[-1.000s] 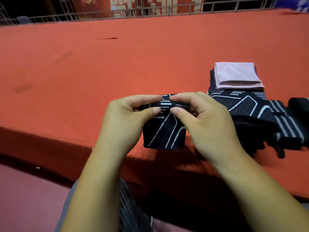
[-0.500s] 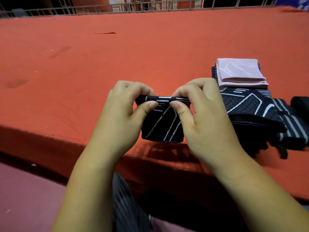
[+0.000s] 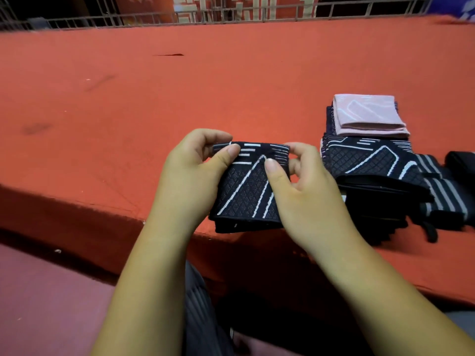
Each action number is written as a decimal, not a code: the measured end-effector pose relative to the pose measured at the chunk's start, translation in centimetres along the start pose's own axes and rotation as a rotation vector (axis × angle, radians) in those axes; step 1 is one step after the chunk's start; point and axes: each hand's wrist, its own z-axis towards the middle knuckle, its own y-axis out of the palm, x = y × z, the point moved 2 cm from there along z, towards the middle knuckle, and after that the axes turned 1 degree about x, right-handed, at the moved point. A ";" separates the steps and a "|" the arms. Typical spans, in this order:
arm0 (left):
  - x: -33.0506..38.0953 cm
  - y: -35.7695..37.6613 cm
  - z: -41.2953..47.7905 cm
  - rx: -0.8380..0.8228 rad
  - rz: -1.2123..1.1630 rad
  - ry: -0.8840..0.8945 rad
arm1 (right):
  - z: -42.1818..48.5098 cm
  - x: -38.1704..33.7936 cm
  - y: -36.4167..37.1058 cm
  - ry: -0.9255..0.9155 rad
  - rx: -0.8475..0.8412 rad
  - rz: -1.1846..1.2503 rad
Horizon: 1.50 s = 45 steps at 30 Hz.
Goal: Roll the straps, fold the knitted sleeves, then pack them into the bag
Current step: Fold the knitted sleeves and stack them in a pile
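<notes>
A folded dark knitted sleeve (image 3: 246,191) with white lines lies at the near edge of the red table. My left hand (image 3: 192,176) pinches its upper left corner between thumb and fingers. My right hand (image 3: 303,199) pinches its upper right part, thumb on top. To the right stands a stack: a folded pink sleeve (image 3: 367,115) on top of dark patterned sleeves (image 3: 370,160). Black straps with grey stripes (image 3: 444,194) lie at the far right. A black flat thing (image 3: 380,196), perhaps the bag, lies under the stack.
The red cloth-covered table (image 3: 180,98) stretches far back to a metal railing (image 3: 231,14). Its front edge drops off just below the sleeve. My lap and a dark red floor are below.
The sleeve's top fold has been laid down flat, so the folded sleeve now lies lower and wider on the table. Both hands have stayed at its upper corners.
</notes>
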 end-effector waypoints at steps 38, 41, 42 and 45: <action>8.3 14.6 -0.3 -0.344 0.249 0.122 | 6.9 -0.7 -15.5 0.259 0.185 -0.682; 6.9 15.7 -0.5 -0.359 0.346 0.119 | 6.4 0.7 -15.0 0.276 0.154 -0.731; 6.4 16.0 -0.6 -0.367 0.365 0.115 | 6.2 1.2 -14.9 0.276 0.148 -0.741; 5.2 16.5 -0.6 -0.382 0.401 0.112 | 5.5 2.9 -14.2 0.287 0.143 -0.715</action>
